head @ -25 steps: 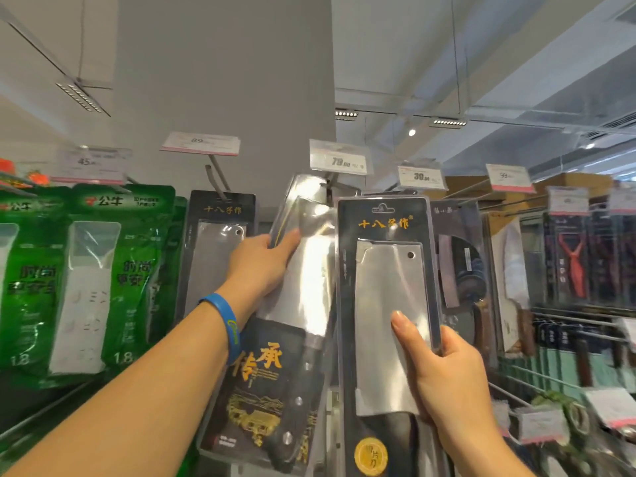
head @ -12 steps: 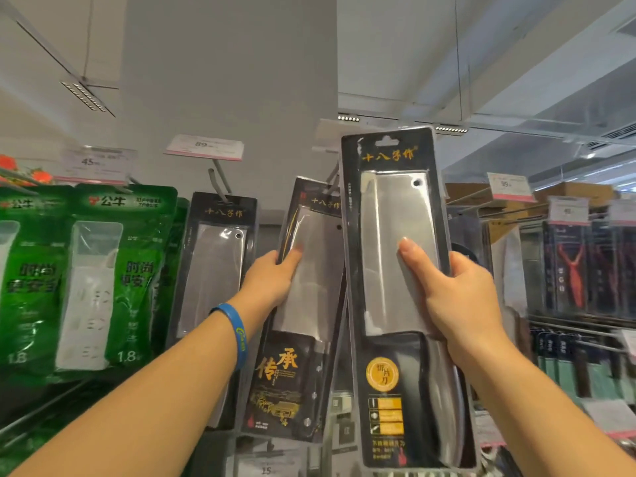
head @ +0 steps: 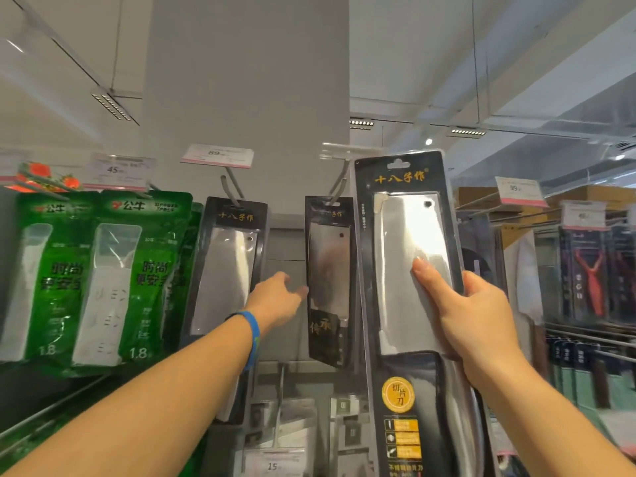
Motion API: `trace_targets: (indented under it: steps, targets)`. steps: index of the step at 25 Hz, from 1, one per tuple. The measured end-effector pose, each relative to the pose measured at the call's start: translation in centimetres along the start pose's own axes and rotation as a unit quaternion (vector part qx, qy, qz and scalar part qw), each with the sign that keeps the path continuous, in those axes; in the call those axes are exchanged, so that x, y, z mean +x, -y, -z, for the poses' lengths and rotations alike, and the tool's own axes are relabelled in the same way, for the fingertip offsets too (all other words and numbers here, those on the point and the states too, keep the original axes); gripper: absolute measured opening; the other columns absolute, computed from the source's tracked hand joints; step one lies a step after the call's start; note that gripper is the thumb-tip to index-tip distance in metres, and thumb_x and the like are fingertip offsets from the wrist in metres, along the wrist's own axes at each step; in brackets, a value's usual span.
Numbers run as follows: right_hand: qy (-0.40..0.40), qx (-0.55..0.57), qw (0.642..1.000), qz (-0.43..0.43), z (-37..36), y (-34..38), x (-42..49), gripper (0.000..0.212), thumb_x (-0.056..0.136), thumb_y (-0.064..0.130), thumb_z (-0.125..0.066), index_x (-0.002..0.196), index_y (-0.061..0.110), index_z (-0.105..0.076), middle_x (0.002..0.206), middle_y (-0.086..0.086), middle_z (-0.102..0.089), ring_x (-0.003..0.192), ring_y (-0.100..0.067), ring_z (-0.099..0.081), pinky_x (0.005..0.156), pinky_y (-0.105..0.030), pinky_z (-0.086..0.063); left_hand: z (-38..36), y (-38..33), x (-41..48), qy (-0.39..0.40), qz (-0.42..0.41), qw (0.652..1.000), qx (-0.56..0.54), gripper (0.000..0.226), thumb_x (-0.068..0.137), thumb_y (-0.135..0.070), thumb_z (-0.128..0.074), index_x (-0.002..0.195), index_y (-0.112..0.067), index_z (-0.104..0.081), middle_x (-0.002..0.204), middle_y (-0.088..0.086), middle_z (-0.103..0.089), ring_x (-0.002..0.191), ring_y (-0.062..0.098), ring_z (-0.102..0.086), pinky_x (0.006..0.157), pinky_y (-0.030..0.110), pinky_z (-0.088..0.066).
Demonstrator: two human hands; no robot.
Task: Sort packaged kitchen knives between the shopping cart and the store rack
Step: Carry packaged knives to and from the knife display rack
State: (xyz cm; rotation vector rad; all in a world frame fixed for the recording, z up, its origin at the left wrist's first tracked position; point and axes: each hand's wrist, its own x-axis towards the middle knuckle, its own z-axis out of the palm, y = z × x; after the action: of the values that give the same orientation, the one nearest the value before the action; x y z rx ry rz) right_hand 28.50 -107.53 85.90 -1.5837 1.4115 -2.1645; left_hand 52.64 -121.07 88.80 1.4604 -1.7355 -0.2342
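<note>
While the right hand [head: 481, 321] holds one packaged knife [head: 406, 270] up in front of the rack, thumb on the clear front and grip closed round its edge, this pack is not yet on any hook. Its hanging hole is near the hook [head: 339, 182] that carries a darker knife pack [head: 328, 277]. The left hand [head: 278, 297] reaches to the left edge of that hanging pack with a loose, wide grip and holds nothing; I cannot tell if it touches. One more knife pack [head: 227, 270] hangs further left, beside green packs [head: 113, 277]. The cart is out of view, so I cannot judge how many knives remain.
</note>
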Motion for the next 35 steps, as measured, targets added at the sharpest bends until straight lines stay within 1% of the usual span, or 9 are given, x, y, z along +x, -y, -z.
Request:
trace_targets:
  steps: [8, 12, 15, 18, 20, 24, 28, 32, 35]
  targets:
    - [0.009, 0.022, 1.0, 0.011, -3.2, -3.4, -2.9, 0.097, 0.054, 0.095, -0.064, 0.079, 0.001, -0.065, 0.069, -0.013, -0.068, 0.062, -0.031, -0.063, 0.064, -0.045, -0.053, 6.9, 2.1, -4.4, -0.261, -0.17, 0.949, -0.047, 0.023, 0.086, -0.052, -0.067, 0.084, -0.029, -0.069, 0.075, -0.014, -0.068, 0.071, 0.003, -0.065, 0.067, 0.025, -0.05]
    - [0.069, 0.041, 0.997, 0.01, -7.4, -3.8, -5.0, 0.102, 0.054, 0.094, -0.065, 0.092, -0.001, -0.069, 0.088, -0.02, -0.073, 0.086, -0.04, -0.069, 0.079, -0.053, -0.058, 15.0, 1.9, -5.3, -0.374, -0.228, 0.899, 0.007, 0.016, 0.087, -0.042, -0.07, 0.086, -0.026, -0.066, 0.075, -0.013, -0.064, 0.067, 0.004, -0.059, 0.061, 0.025, -0.045]
    - [0.088, 0.046, 0.995, 0.006, -10.4, -3.3, -6.2, 0.098, 0.055, 0.093, -0.063, 0.084, -0.001, -0.067, 0.079, -0.017, -0.072, 0.072, -0.033, -0.067, 0.071, -0.046, -0.056, 19.6, 0.9, -5.0, -0.414, -0.282, 0.859, 0.109, 0.024, 0.085, -0.035, -0.073, 0.104, -0.022, -0.064, 0.103, -0.004, -0.059, 0.082, 0.014, -0.056, 0.075, 0.031, -0.047]
    - [0.093, 0.05, 0.994, 0.014, -12.7, -2.2, -6.8, 0.094, 0.059, 0.094, -0.063, 0.068, 0.001, -0.055, 0.052, 0.0, -0.058, 0.045, -0.011, -0.046, 0.053, -0.037, -0.042, 22.3, -0.2, -3.9, -0.378, -0.313, 0.818, 0.299, 0.048, 0.086, -0.035, -0.073, 0.13, -0.023, -0.058, 0.139, 0.004, -0.05, 0.122, 0.027, -0.048, 0.097, 0.041, -0.045]
    - [0.095, 0.06, 0.994, 0.015, -14.0, -1.5, -6.8, 0.078, 0.065, 0.086, -0.063, 0.067, 0.008, -0.061, 0.057, 0.008, -0.064, 0.05, -0.005, -0.056, 0.054, -0.033, -0.042, 22.8, -1.0, -3.1, -0.317, -0.313, 0.802, 0.399, 0.052, 0.092, -0.037, -0.065, 0.141, -0.025, -0.05, 0.15, 0.003, -0.046, 0.134, 0.03, -0.041, 0.105, 0.045, -0.04]
    - [0.094, 0.071, 0.993, -0.023, -16.2, -0.8, -6.2, 0.066, 0.084, 0.073, -0.063, 0.077, 0.007, -0.056, 0.078, -0.004, -0.065, 0.07, -0.021, -0.059, 0.064, -0.037, -0.044, 22.0, -1.4, -2.2, -0.304, -0.335, 0.815, 0.362, 0.036, 0.105, -0.035, -0.042, 0.135, -0.022, -0.055, 0.119, 0.007, -0.065, 0.102, 0.025, -0.054, 0.077, 0.031, -0.037]
    - [0.095, 0.133, 0.982, -0.099, -18.0, -1.0, -5.1, 0.092, 0.083, 0.08, -0.058, 0.135, 0.004, -0.056, 0.14, -0.007, -0.059, 0.126, -0.025, -0.058, 0.099, -0.037, -0.045, 22.1, -1.4, -1.0, -0.335, -0.356, 0.81, 0.324, 0.034, 0.105, -0.035, -0.043, 0.13, -0.019, -0.061, 0.115, 0.005, -0.068, 0.1, 0.024, -0.06, 0.075, 0.028, -0.037]
    - [0.135, 0.243, 0.935, -0.222, -19.7, -1.5, -5.6, 0.063, 0.086, 0.071, -0.064, 0.114, 0.015, -0.064, 0.106, 0.003, -0.067, 0.087, -0.009, -0.065, 0.078, -0.027, -0.049, 22.2, -1.0, -0.8, -0.343, -0.38, 0.801, 0.311, 0.035, 0.104, -0.036, -0.046, 0.129, -0.018, -0.063, 0.112, 0.005, -0.069, 0.097, 0.024, -0.061, 0.072, 0.027, -0.035]
    - [0.146, 0.205, 0.943, -0.218, -20.2, -1.8, -7.1, 0.066, 0.088, 0.067, -0.064, 0.123, 0.011, -0.065, 0.109, 0.003, -0.07, 0.092, -0.012, -0.067, 0.073, -0.026, -0.048, 22.3, -0.6, -0.8, -0.343, -0.401, 0.794, 0.303, 0.036, 0.103, -0.038, -0.046, 0.128, -0.019, -0.064, 0.112, 0.005, -0.07, 0.096, 0.024, -0.062, 0.072, 0.027, -0.036]
